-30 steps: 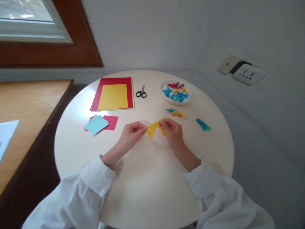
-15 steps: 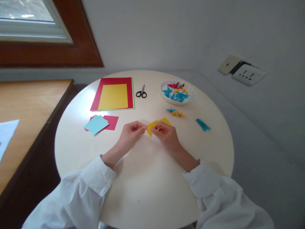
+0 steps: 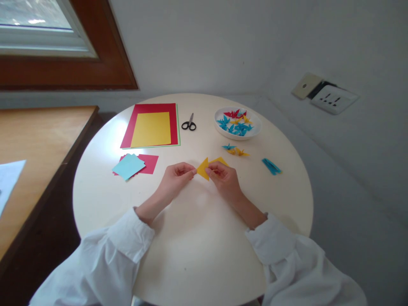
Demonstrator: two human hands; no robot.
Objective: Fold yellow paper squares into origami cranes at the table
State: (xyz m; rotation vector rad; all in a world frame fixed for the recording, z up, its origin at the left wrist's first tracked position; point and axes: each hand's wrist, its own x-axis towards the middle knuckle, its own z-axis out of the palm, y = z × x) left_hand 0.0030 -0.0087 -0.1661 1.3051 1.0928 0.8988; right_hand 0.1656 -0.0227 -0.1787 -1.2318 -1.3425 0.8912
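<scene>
A small folded yellow paper (image 3: 203,169), triangular in outline, is stretched between my two hands above the table. My left hand (image 3: 177,178) pinches its left corner between thumb and fingertips. The right edge is gripped by my right hand (image 3: 225,180), with the thumb on the near face. More yellow paper (image 3: 220,160) shows behind the right fingers; whether it joins the folded piece I cannot tell. Just beyond my right hand sit a blue paper crane (image 3: 228,147) and yellow paper cranes (image 3: 241,153).
On the round white table (image 3: 197,255) lie large coloured sheets (image 3: 151,129), black-handled scissors (image 3: 189,123), and small light blue squares (image 3: 129,166) over red ones (image 3: 151,164). A white dish (image 3: 219,132) holds several cranes. Narrow folded blue pieces (image 3: 271,166) lie right.
The yellow paper between my hands has turned from a slanted shape into an upright-edged triangle. My right fingers have shifted slightly to the right; my left hand has stayed almost still.
</scene>
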